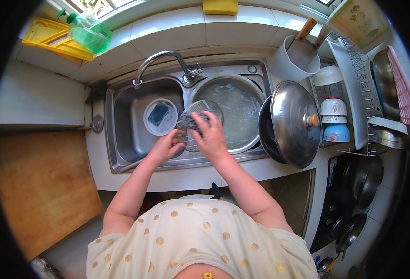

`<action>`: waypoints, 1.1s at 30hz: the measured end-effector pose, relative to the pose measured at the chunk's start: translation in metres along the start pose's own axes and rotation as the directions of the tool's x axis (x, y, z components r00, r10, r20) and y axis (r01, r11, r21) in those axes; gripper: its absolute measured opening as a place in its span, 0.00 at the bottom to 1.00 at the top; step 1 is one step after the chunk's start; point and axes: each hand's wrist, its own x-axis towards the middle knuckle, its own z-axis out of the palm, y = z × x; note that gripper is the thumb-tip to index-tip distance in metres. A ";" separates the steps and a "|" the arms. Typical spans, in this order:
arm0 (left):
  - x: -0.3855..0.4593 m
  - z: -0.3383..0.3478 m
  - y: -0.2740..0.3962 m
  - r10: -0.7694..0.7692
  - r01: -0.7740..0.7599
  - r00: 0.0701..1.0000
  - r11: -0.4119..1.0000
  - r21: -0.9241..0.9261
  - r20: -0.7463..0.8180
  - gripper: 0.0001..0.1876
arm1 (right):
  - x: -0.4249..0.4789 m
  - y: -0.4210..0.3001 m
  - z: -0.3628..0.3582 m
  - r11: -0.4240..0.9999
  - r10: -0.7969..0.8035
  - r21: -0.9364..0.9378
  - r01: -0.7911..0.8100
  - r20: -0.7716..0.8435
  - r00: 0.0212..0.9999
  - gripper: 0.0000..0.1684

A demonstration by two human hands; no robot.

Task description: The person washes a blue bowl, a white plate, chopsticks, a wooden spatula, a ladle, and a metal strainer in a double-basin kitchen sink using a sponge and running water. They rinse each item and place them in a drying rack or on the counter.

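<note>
Over the divider of the steel double sink [128,153], my left hand [166,146] grips the near left rim of a clear, ridged dish [194,143], which looks like a glass plate or lid. My right hand [208,134] lies over the dish with fingers spread, pressing a dark, blurred scrubber [192,123] on its surface. Behind the dish, a round steel basin [257,136] of cloudy water fills the right bowl. In the left bowl sits a white round tub [149,127] with a dark blue-green sponge [158,114] in it.
The chrome faucet [163,54] arches over the left bowl. A steel lid [292,122] leans on a dark pan [269,139] at the sink's right edge, beside a dish rack [362,151] with bowls. A utensil holder [281,66] stands behind; a wooden board [48,185] is at left.
</note>
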 end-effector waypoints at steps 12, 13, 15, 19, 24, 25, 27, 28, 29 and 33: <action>-0.051 -0.052 -0.002 -0.313 0.238 0.946 0.846 -0.478 -0.083 0.19 | -0.011 0.136 0.016 0.797 0.556 -0.362 -0.484 0.126 0.822 0.25; -0.053 -0.058 -0.009 -0.321 0.223 0.941 0.825 -0.519 -0.106 0.19 | -0.013 0.126 0.017 0.729 0.559 -0.527 -0.437 0.091 0.824 0.27; -0.054 -0.070 -0.022 -0.336 0.187 0.930 0.780 -0.598 -0.147 0.19 | 0.011 0.121 0.024 0.879 0.427 -0.307 -0.366 0.164 0.889 0.29; -0.050 -0.083 -0.035 -0.344 0.125 0.915 0.739 -0.662 -0.211 0.17 | 0.096 0.110 0.051 0.987 0.163 -0.006 -0.163 0.076 0.984 0.28; -0.037 -0.087 -0.042 -0.346 0.054 0.902 0.686 -0.725 -0.260 0.16 | 0.186 0.096 0.074 0.995 0.050 -0.089 -0.050 -0.008 0.999 0.25; -0.034 -0.089 -0.043 -0.347 0.038 0.897 0.678 -0.734 -0.274 0.16 | 0.193 0.093 0.074 0.992 0.050 -0.115 -0.051 -0.016 0.999 0.24; -0.032 -0.095 -0.045 -0.382 0.035 0.877 0.654 -0.756 -0.290 0.17 | 0.198 0.080 0.076 0.994 0.096 -0.055 -0.097 -0.032 0.995 0.22; -0.033 -0.098 -0.047 -0.405 0.036 0.864 0.640 -0.767 -0.298 0.17 | 0.190 0.070 0.076 0.989 0.145 0.034 -0.144 -0.031 0.989 0.20; -0.035 -0.102 -0.053 -0.416 0.005 0.842 0.645 -0.764 -0.345 0.17 | 0.180 0.062 0.077 0.974 0.195 0.122 -0.190 -0.026 0.981 0.19; -0.034 -0.119 -0.080 -0.454 -0.116 0.749 0.627 -0.770 -0.483 0.17 | 0.116 0.033 0.125 0.846 0.253 0.453 -0.281 0.122 0.960 0.12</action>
